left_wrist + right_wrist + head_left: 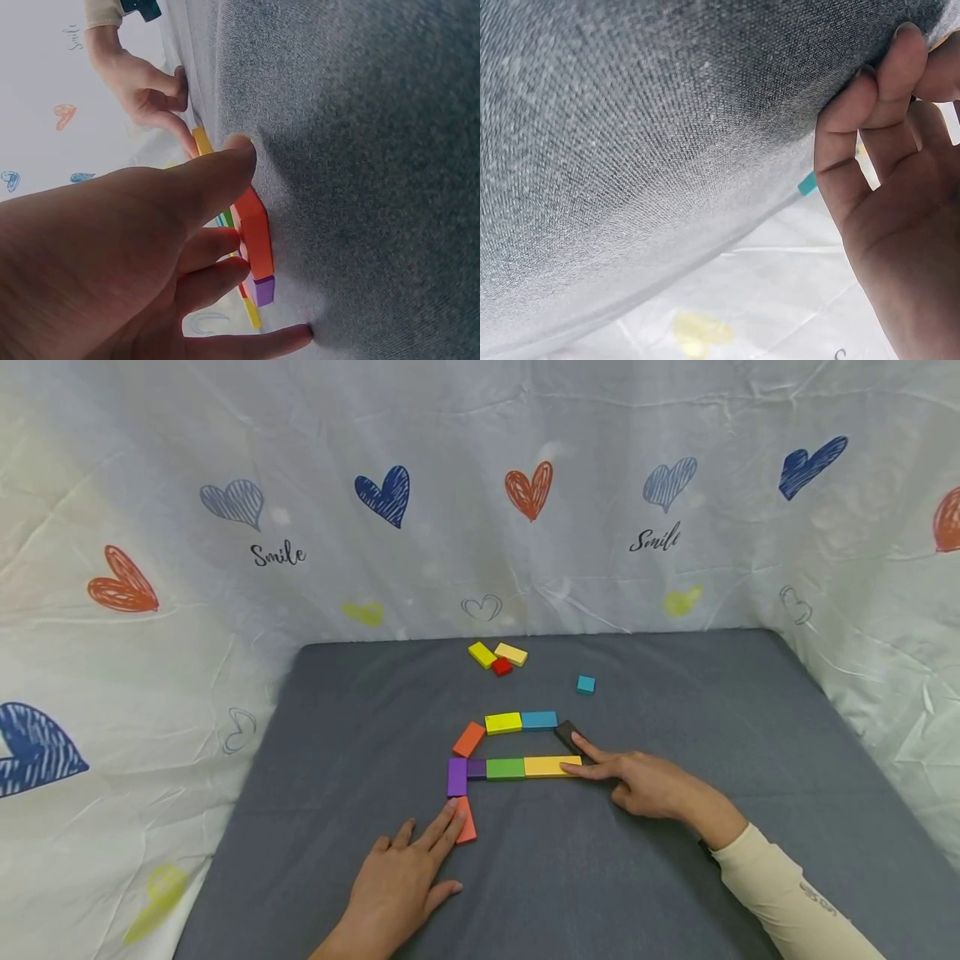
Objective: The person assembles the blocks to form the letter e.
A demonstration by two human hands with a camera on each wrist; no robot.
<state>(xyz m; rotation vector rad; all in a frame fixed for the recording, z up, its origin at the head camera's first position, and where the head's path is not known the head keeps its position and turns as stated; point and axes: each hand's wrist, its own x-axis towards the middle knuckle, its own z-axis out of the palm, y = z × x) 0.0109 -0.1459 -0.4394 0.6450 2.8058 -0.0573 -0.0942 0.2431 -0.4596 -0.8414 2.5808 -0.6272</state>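
A shape of coloured blocks lies flat on the grey cloth. My left hand (397, 881), fingers extended, touches the red-orange block (467, 822) at the lower left with its fingertips. Above that block stands a purple block (457, 777). A row runs right from it: a dark purple block (476, 769), a green block (506, 769) and a yellow-orange block (547, 767). My right hand (652, 785) has two extended digits, one at the yellow-orange block's right end, the other on the black block (568, 737). Its other fingers are curled under. The right wrist view hides these blocks.
An orange block (469, 739), a yellow block (503, 723) and a blue block (538, 721) form the upper part. Further back lie a loose yellow block (482, 655), a pale yellow block (512, 654), a red block (502, 667) and a teal block (586, 685). A heart-printed sheet (450, 560) hangs behind.
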